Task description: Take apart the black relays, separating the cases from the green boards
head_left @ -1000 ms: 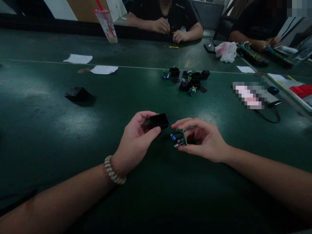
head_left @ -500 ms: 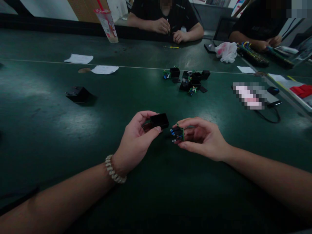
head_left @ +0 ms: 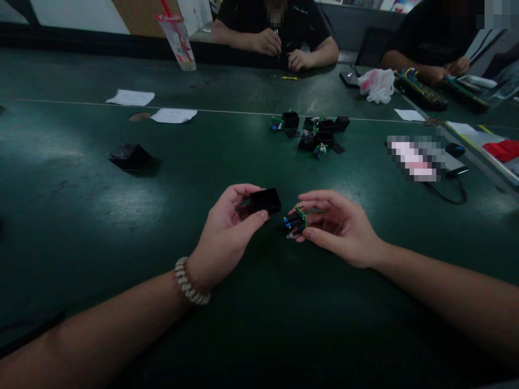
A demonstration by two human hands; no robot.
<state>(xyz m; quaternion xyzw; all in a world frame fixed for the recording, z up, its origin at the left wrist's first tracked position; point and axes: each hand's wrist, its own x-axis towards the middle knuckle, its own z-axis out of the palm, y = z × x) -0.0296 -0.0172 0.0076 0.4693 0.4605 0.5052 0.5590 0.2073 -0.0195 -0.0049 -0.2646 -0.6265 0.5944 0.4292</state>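
Note:
My left hand [head_left: 231, 232] grips a small black plastic case [head_left: 266, 201] between thumb and fingers, its open, hollow side facing up and toward me. Just right of it, my right hand [head_left: 338, 227] holds a small green circuit board [head_left: 301, 217] by its edges. Blue and black components stick out from the board toward the case, with a small gap between the two. The palm side of the board is partly hidden by my fingers.
Several black cases and circuit boards [head_left: 322, 135] lie grouped ahead. A black adapter-like case [head_left: 130, 156] stands at left, near paper slips [head_left: 174, 115]. A plastic cup [head_left: 178, 43], a plastic bag [head_left: 377, 86] and two people are across the green table [head_left: 121, 227].
The fingers of my right hand have shifted and spread slightly, and the circuit board has turned a little in them. My left hand and the case stay put.

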